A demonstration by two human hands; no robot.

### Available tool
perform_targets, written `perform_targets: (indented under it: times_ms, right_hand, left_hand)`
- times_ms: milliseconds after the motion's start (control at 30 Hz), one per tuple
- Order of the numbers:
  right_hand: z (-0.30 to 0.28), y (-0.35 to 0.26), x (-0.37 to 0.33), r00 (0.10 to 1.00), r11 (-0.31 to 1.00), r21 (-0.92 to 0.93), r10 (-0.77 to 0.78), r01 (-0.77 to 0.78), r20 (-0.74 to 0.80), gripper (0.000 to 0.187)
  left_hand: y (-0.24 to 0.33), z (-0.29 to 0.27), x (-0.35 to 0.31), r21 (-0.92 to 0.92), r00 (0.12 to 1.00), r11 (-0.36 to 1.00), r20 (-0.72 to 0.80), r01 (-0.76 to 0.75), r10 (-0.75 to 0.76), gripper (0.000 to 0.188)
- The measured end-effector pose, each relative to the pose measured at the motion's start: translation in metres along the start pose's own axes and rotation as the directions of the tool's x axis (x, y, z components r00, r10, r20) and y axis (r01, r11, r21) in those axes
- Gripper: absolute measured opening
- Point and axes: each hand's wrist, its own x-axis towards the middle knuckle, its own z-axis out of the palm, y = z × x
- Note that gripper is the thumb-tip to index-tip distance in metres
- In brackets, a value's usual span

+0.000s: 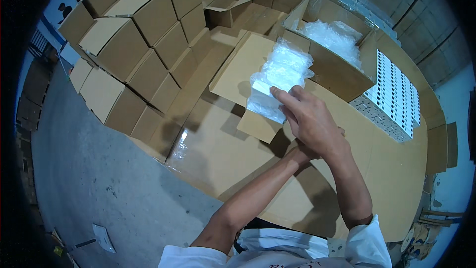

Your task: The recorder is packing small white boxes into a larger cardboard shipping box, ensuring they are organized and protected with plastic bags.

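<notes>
My right hand (312,116) reaches over a strip of clear bubble wrap (287,64). Its index finger and thumb close on a small white box (264,89) at the wrap's near part. The wrap lies on an opened cardboard box (238,72), with a flap (260,126) sticking out toward me. Crossing beneath the right wrist is my left hand (308,153), mostly hidden by it. A fingertip shows past the right wrist, but whether the left fingers grip anything is hidden.
Brown cartons (153,25) are stacked at the left on the cardboard-covered table (382,178). At the back right stands an open carton (327,59) holding crumpled bubble wrap. Beside it sits a block of small white boxes (394,99) with dark spots. Grey floor (129,183) lies left.
</notes>
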Motion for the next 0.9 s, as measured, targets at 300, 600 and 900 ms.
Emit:
perform_targets:
  times_ms: [300,600,900]
  right_hand:
    - [-0.001,0.000,-0.003,0.999,0.997,-0.069,-0.040,0.038,-0.025,0.042]
    - [0.004,0.020,-0.021,0.998,1.000,0.024,0.014,-0.016,0.066,0.037]
    - [0.018,0.007,-0.016,0.982,0.977,-0.136,-0.147,0.163,0.118,0.070]
  left_hand:
    - [-0.006,0.004,0.001,0.005,0.999,1.000,0.023,0.028,-0.028,0.041]
    - [0.010,0.010,0.017,0.069,0.998,0.997,0.062,0.028,-0.032,0.040]
    - [0.029,-0.008,0.016,0.295,0.991,0.954,0.098,0.061,-0.093,0.037]
